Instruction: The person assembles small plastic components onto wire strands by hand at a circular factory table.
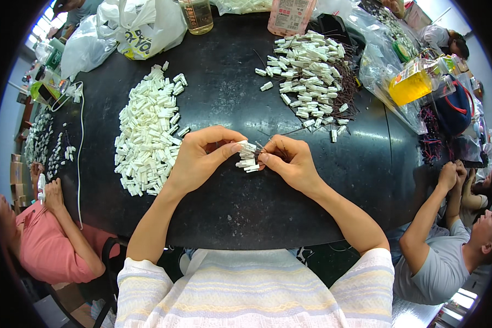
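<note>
- On my feed the left hand (201, 158) pinches a white plastic connector housing (246, 146), thumb against forefinger; the right hand (294, 163) has its fingers closed narrowly round thin dark wire leads (261, 148)
- The small cluster sits between both hands, above the black tabletop (229, 216); I cannot tell how firmly each housing is seated
- Done, as I judge it: the upper-right heap of wired housings (311, 71), brown leads trailing from its side; I can't count them
- Left, I'd say: the big heap of loose white housings (147, 134), no leads visible; so the 2 heaps suggest work well underway, much remaining
</note>
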Action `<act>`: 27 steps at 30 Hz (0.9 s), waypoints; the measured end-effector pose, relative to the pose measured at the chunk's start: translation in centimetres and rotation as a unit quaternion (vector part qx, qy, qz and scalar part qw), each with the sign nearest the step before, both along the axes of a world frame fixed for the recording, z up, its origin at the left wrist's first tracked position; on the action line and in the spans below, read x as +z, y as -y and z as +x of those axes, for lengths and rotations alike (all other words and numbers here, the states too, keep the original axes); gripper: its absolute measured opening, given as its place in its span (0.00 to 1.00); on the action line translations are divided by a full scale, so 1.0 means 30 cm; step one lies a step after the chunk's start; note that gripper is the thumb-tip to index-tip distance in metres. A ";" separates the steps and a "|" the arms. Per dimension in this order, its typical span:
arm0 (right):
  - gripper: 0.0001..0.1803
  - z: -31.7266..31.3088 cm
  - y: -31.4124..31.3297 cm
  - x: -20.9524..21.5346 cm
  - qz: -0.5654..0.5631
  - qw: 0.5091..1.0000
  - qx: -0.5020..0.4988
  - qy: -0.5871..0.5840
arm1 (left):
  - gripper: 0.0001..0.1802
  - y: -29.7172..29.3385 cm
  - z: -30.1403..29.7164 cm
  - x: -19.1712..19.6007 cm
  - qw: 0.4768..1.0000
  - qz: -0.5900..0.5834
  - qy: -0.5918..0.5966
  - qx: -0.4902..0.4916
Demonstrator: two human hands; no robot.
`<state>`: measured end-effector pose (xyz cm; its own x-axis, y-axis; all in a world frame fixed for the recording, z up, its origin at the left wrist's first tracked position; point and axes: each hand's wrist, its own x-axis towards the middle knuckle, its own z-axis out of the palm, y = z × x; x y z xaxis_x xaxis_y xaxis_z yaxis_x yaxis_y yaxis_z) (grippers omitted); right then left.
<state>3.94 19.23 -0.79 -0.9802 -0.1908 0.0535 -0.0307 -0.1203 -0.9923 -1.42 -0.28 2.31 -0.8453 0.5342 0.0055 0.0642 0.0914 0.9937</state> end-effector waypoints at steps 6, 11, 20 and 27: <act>0.05 0.000 -0.008 0.001 0.025 1.000 0.004 0.006 | 0.07 0.012 -0.010 0.011 0.997 -0.059 -0.052 -0.014; 0.05 -0.001 -0.002 -0.007 0.004 1.000 -0.005 0.002 | 0.08 0.010 -0.006 0.023 0.994 -0.080 -0.068 -0.018; 0.03 -0.002 -0.006 -0.002 -0.012 1.000 -0.015 0.020 | 0.07 -0.003 0.002 0.003 0.992 -0.077 -0.094 -0.042; 0.04 0.004 0.001 -0.001 0.018 1.000 -0.022 0.012 | 0.06 -0.023 0.020 -0.022 0.991 -0.068 -0.109 -0.037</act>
